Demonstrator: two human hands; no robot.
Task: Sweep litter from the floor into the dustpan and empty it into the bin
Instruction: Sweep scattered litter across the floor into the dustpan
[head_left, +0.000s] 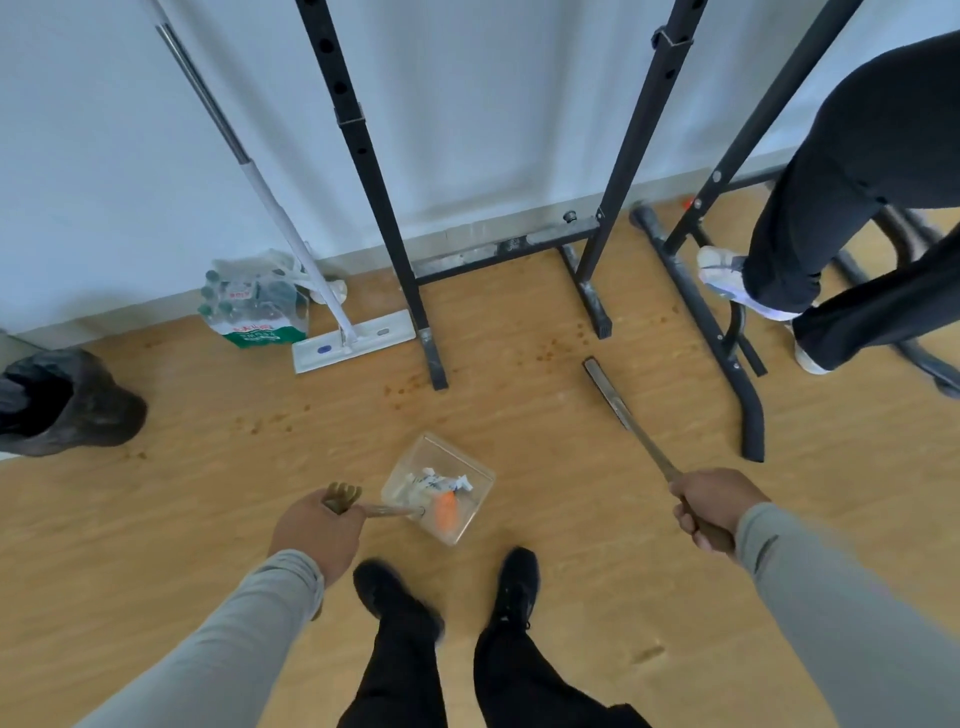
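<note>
**Kid:** What is the left hand (314, 530) doing?

**Helper:** Its fingers are curled tight round the handle (384, 511) of the clear dustpan (439, 486). The dustpan sits just in front of the black shoes (514, 584). Inside it are white paper bits (441, 480) and an orange piece (447, 512).

**Kid:** And the right hand (714, 506)?

**Helper:** It grips the long stick of the broom (631, 423). The thin dark broom head (605, 387) points at the wood floor (208, 499), well apart from the dustpan.

**Kid:** Where is the bin?

**Helper:** The bin with a black bag (62, 402) is far left, by the wall. A white mop (353, 340) and a pack of bottles (252, 304) stand near it. Black metal racks (395, 234) stand behind, and another person's leg (831, 208) is at the right.
</note>
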